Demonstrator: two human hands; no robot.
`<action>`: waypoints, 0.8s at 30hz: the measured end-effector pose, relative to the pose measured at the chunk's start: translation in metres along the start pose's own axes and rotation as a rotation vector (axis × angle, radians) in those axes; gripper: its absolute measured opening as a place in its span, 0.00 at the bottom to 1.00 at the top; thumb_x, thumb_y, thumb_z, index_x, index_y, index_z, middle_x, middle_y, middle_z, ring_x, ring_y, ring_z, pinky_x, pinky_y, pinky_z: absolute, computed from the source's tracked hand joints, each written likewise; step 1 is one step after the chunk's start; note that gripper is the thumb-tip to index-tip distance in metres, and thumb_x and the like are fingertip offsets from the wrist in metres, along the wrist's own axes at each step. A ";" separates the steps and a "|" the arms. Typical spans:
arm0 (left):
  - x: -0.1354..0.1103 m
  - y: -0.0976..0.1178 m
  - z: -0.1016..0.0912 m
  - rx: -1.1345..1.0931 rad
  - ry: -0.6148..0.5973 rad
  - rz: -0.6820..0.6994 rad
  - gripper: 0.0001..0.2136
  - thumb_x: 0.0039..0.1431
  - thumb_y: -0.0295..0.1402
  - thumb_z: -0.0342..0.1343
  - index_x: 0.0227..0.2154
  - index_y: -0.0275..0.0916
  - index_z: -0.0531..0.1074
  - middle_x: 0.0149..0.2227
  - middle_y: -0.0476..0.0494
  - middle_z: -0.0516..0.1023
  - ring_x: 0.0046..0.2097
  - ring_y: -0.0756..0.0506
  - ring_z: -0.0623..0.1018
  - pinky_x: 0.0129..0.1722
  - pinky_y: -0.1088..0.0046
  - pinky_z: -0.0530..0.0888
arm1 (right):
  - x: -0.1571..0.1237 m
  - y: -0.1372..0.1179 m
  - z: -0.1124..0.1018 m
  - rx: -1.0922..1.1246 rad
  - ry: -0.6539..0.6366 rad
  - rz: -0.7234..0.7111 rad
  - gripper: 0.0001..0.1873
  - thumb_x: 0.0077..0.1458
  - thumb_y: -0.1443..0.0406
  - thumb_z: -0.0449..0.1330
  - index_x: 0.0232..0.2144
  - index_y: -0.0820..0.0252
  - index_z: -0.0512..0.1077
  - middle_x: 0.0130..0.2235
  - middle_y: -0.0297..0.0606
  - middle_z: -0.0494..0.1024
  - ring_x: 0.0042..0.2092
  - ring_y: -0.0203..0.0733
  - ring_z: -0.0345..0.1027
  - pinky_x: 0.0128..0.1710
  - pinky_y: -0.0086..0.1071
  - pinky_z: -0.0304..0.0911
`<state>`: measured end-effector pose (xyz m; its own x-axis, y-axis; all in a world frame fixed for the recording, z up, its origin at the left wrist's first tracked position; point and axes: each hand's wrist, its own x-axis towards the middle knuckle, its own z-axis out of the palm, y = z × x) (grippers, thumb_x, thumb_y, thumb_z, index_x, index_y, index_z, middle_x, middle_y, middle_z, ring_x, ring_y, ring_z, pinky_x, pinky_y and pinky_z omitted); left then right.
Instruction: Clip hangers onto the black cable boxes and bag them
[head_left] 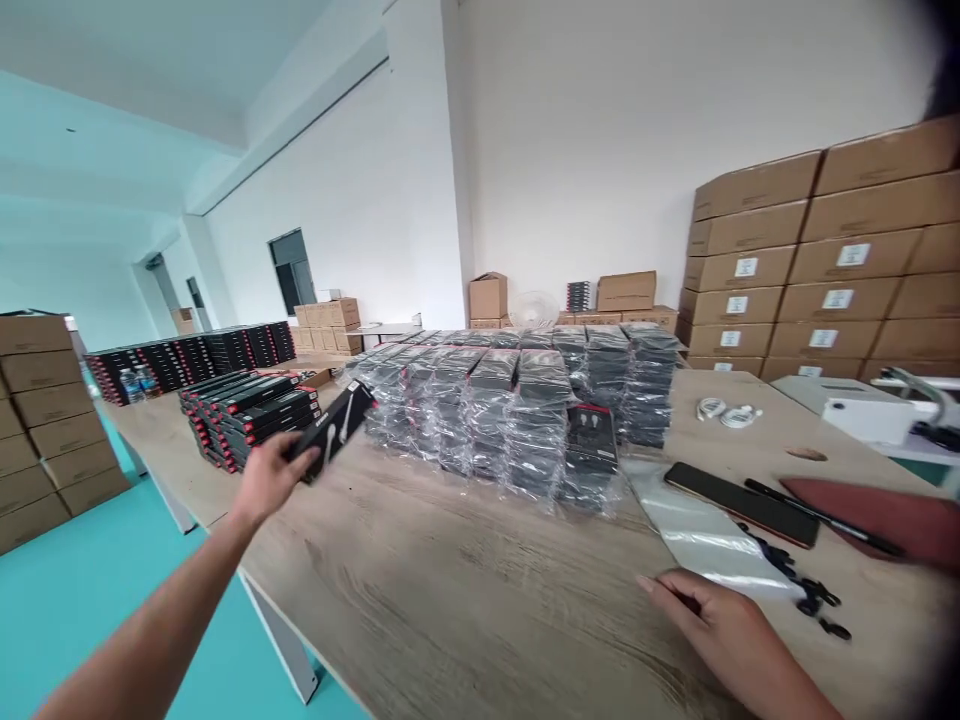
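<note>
A slim black rectangular box printed with white earphones (pixel 341 425) is above the wooden table, between a pile of black boxes with red ends (pixel 259 410) and rows of black boxes wrapped in clear plastic (pixel 487 420). Its long axis slants in view from lower left up to upper right, the red-edged far end aimed at the wrapped rows, the printed face toward the camera. The left hand (pixel 271 478) pinches its near end between thumb and fingers, the forearm reaching up and inward from the lower left. The right hand (pixel 716 615) is low near a translucent plastic bag (pixel 705 525), fingers loosely curled and pointing left; I cannot tell whether its fingertips meet.
</note>
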<state>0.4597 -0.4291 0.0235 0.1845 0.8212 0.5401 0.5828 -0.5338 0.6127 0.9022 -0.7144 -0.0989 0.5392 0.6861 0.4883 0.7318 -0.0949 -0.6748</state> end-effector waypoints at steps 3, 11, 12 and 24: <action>-0.060 0.043 0.051 -0.637 -0.424 -0.231 0.16 0.50 0.45 0.59 0.33 0.36 0.72 0.31 0.45 0.75 0.30 0.47 0.73 0.31 0.73 0.69 | -0.004 -0.014 -0.001 0.172 -0.164 0.086 0.17 0.42 0.46 0.61 0.23 0.52 0.74 0.25 0.36 0.76 0.28 0.44 0.68 0.30 0.33 0.62; -0.138 0.167 0.169 -1.093 -1.187 -0.420 0.17 0.39 0.40 0.68 0.30 0.36 0.72 0.30 0.46 0.75 0.31 0.49 0.74 0.29 0.77 0.66 | -0.016 -0.049 -0.006 0.963 -0.088 0.335 0.30 0.44 0.52 0.65 0.50 0.49 0.68 0.40 0.36 0.77 0.38 0.42 0.70 0.31 0.30 0.63; -0.141 0.180 0.182 -1.154 -1.299 -0.452 0.19 0.40 0.44 0.67 0.31 0.36 0.72 0.30 0.44 0.76 0.32 0.47 0.75 0.31 0.75 0.68 | -0.018 -0.050 -0.005 0.977 -0.095 0.324 0.28 0.44 0.54 0.66 0.49 0.49 0.69 0.40 0.36 0.77 0.38 0.42 0.70 0.34 0.31 0.64; -0.153 0.194 0.252 -1.497 -1.637 -0.765 0.26 0.55 0.50 0.49 0.50 0.36 0.68 0.37 0.35 0.77 0.34 0.40 0.78 0.31 0.64 0.73 | -0.011 -0.008 -0.028 0.280 0.146 0.163 0.13 0.50 0.54 0.59 0.33 0.54 0.76 0.36 0.37 0.77 0.40 0.47 0.68 0.44 0.38 0.62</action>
<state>0.7440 -0.6078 -0.0857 0.9779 -0.1143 -0.1750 0.2021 0.7309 0.6519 0.9022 -0.7418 -0.0834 0.7086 0.5656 0.4218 0.4995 0.0201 -0.8661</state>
